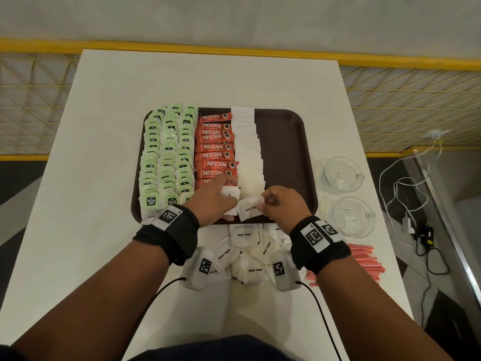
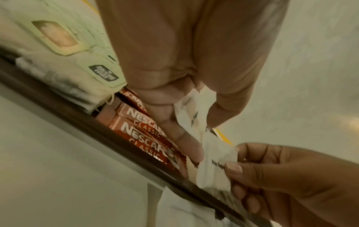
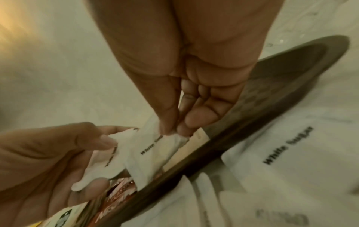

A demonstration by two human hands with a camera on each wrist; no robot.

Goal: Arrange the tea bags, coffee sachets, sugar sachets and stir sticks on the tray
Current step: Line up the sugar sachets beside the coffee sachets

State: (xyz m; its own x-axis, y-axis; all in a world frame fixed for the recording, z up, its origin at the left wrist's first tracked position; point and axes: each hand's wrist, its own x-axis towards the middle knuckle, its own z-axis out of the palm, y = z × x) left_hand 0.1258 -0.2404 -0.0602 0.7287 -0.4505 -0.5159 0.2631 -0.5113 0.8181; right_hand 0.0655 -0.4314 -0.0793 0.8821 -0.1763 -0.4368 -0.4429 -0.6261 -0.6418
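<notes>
A dark brown tray (image 1: 286, 152) holds rows of green tea bags (image 1: 166, 152), a column of red coffee sachets (image 1: 214, 148) and a column of white sugar sachets (image 1: 247, 149). Over the tray's near edge my left hand (image 1: 221, 201) grips a few white sugar sachets (image 2: 191, 106). My right hand (image 1: 276, 201) pinches one white sugar sachet (image 1: 250, 208) (image 3: 153, 152) by its corner, right beside the left hand. A loose pile of sugar sachets (image 1: 244, 254) lies on the table below the tray. Red stir sticks (image 1: 364, 259) lie at the right.
Two clear glass cups (image 1: 338, 173) (image 1: 351, 214) stand to the right of the tray on the white table (image 1: 104, 230). White cables (image 1: 406, 188) trail on the floor at the right. A yellow wire fence (image 1: 416, 105) runs behind the table.
</notes>
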